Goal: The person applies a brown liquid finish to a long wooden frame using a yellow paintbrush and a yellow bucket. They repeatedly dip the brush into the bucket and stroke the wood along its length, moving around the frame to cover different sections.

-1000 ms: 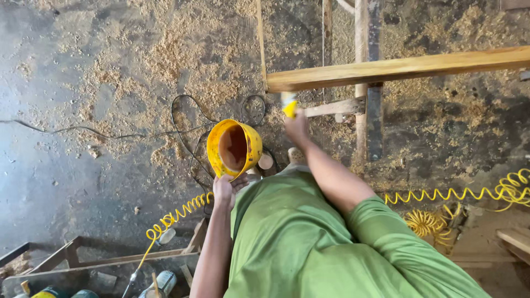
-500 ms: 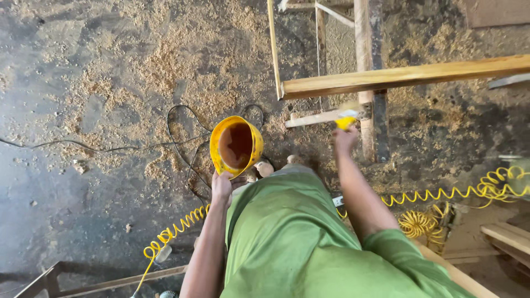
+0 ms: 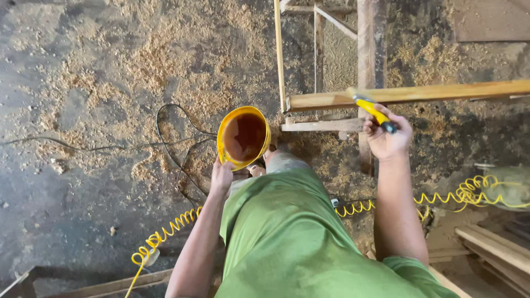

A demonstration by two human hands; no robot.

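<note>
My left hand (image 3: 221,177) grips the lower rim of a yellow tub (image 3: 243,138) that holds dark brown liquid. It is held tilted, low in front of my body. My right hand (image 3: 386,138) is closed around a yellow-handled brush (image 3: 371,108). The brush tip rests against a long horizontal wooden bar (image 3: 408,95) of a bare wood frame. My green shirt (image 3: 298,243) fills the lower middle of the view.
Sawdust and shavings cover the dark floor. A black cable (image 3: 176,143) loops near the tub. A coiled yellow air hose (image 3: 469,193) runs across the floor at the right and another stretch (image 3: 165,234) at the lower left. Wooden planks (image 3: 491,243) lie at the lower right.
My right hand has moved right along the wooden bar with the brush. The tub has stayed in my left hand, and the view has shifted closer to the frame.
</note>
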